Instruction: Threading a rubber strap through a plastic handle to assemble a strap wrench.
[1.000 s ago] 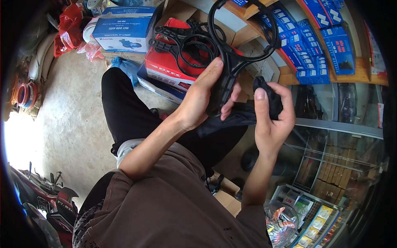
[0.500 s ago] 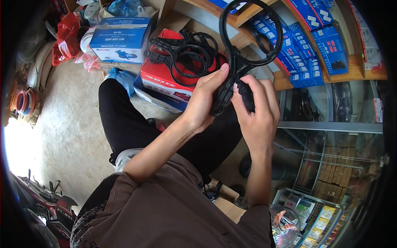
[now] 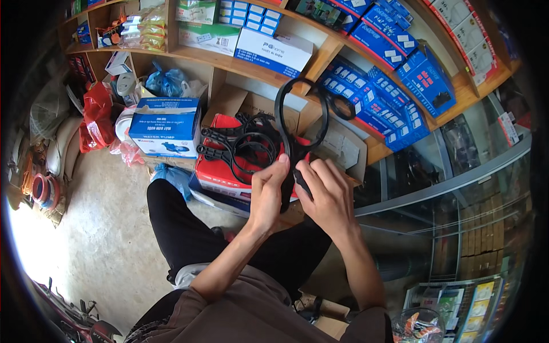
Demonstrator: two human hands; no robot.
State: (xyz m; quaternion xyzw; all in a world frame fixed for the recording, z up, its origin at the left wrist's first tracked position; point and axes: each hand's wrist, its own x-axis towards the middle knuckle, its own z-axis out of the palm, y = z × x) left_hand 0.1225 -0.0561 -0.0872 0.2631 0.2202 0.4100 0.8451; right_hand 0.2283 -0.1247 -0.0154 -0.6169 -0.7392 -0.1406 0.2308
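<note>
From the head view I am watching a person at work on a black ringed tool (image 3: pixel 294 150), its ring pointing up and away and its handle running down between the two hands. The left hand (image 3: pixel 267 197) is gripping that handle, the thumb lying along it and the other fingers seemingly wrapping behind. The right hand (image 3: pixel 327 191), fingers curling, is pinching a dark wad (image 3: pixel 302 182), perhaps cloth, and is holding it against or just beside the handle; I can't tell which. To my eye, the step in hand is working the wad over the handle while the left hand is serving as a clamp. Working up onto the ring would be calling for a firm left grip, a turn of the tool and a fresh pinch on the wad.

Other ringed tools (image 3: pixel 224 155) are lying on a red box (image 3: pixel 211 168) just beyond the left hand, overlapping so much that I am losing count. A blue-and-white box (image 3: pixel 166 123) is standing to their left, and a glass display case (image 3: pixel 423 195) is filling the right side.

The left fingers are mostly hiding behind the handle, whose lower end is getting lost in shadow between the hands. A smaller ring (image 3: pixel 346 118) is showing right of the big one; I can't tell whether it is forming part of the same tool. The lower left edge is cutting off a motorbike (image 3: pixel 74 320).
</note>
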